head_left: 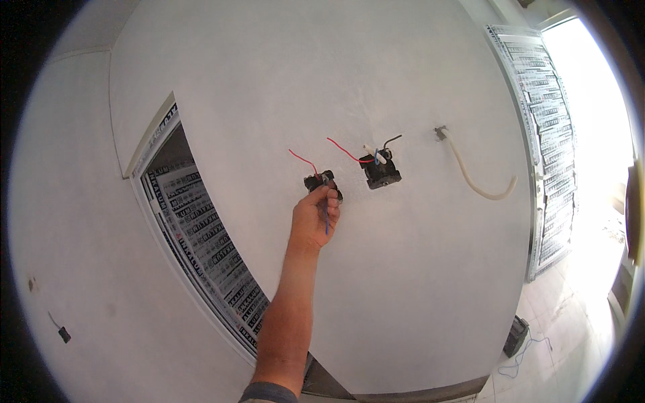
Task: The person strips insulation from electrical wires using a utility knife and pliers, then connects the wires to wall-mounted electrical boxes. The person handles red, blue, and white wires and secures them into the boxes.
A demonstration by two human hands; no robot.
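Note:
My left hand [316, 218] is raised to the wall, its fingers closed in a pinch at a black square electrical box [313, 181] set into the wall. A blue wire [327, 227] runs through the fingers and its end hangs below them. Part of the box is hidden behind the fingers. From its top a thin red wire [303, 159] sticks out up and to the left. Just to the right is a second black box [383, 176], with a red wire [342, 148], a black wire [394, 140] and a short white conduit end [373, 154] at it. My right hand is out of view.
Farther right, a white flexible conduit [463, 169] hangs from a wall hole. A film-wrapped door frame [201, 221] stands at the left, a wrapped door panel [541, 134] at the right. A dark case [516, 336] and a thin blue cord [521, 363] lie on the tiled floor.

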